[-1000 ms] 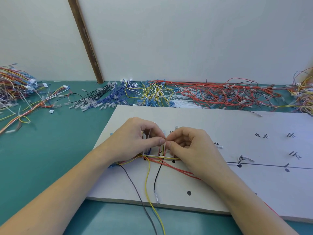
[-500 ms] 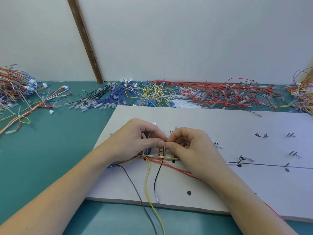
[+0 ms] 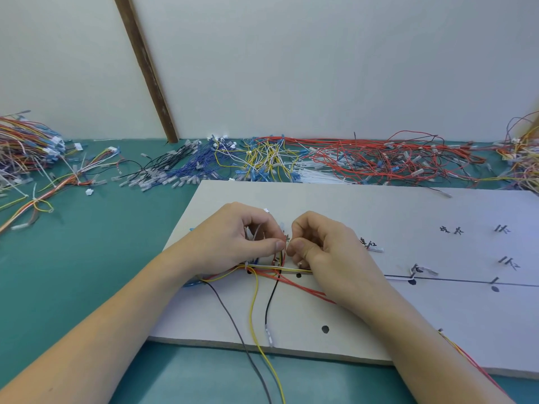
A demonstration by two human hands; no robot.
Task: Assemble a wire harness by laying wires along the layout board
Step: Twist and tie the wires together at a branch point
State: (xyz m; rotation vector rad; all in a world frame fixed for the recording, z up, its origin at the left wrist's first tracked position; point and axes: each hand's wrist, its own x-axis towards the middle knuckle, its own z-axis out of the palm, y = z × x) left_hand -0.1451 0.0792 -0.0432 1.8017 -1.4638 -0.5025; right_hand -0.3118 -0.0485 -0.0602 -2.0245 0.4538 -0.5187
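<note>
A white layout board (image 3: 379, 217) with black lines, marks and holes lies on the green table. A bundle of wires (image 3: 280, 269) runs across its left part; yellow (image 3: 252, 313), black (image 3: 269, 301) and grey (image 3: 230, 313) wires trail toward me and red wires (image 3: 309, 290) pass under my right wrist. My left hand (image 3: 236, 237) pinches thin wires between thumb and fingers above the bundle. My right hand (image 3: 323, 246) pinches the same wire ends just to the right, thumb tips nearly touching.
Loose wire piles line the table's back edge: black and blue (image 3: 180, 170), yellow (image 3: 265, 156), red (image 3: 379, 161), mixed colours at far left (image 3: 26, 150) and far right (image 3: 522, 153). A brown strip (image 3: 145, 68) leans on the wall.
Both hands stay over the bundle; the fingertips have parted slightly and the left fingers have shifted on the wires they pinch.
</note>
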